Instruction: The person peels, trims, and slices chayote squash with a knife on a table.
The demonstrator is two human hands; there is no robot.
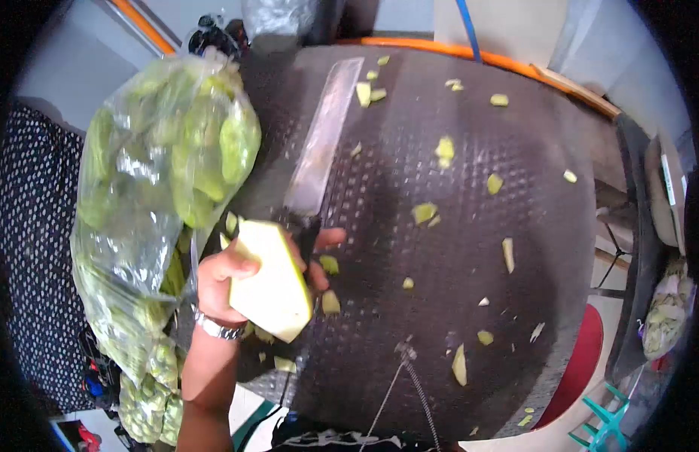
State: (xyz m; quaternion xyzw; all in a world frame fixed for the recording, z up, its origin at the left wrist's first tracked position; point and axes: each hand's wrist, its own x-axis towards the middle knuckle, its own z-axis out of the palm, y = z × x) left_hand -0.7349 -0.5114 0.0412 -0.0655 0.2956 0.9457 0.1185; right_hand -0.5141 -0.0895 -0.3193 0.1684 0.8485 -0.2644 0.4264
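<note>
A person's left hand [217, 279] is closed around a pale, whitish-yellow, angular block of peeled produce [270, 282] with a thin yellow-green edge, its thumb pressed against the near side. The block is left of the middle of the view, over a dark brown, dimpled tabletop [545, 248]. Fingertips show beyond its right side, just beside the dark handle of a long, broad, grey metal knife [324, 139]—whether they touch that handle I cannot tell. The blade points away from the person. A silver metal wristwatch [217, 328] circles the wrist. The right hand is out of view, so I cannot tell its state.

To the left of the knife and the hand sits a bulging, clear plastic bag [142, 248] packed with long green produce. Small, irregular yellow-green scraps [424, 213] lie scattered across the tabletop—some near the knife tip, others well apart toward the right. A black cloth with white spots [37, 256] hangs at the far left.
</note>
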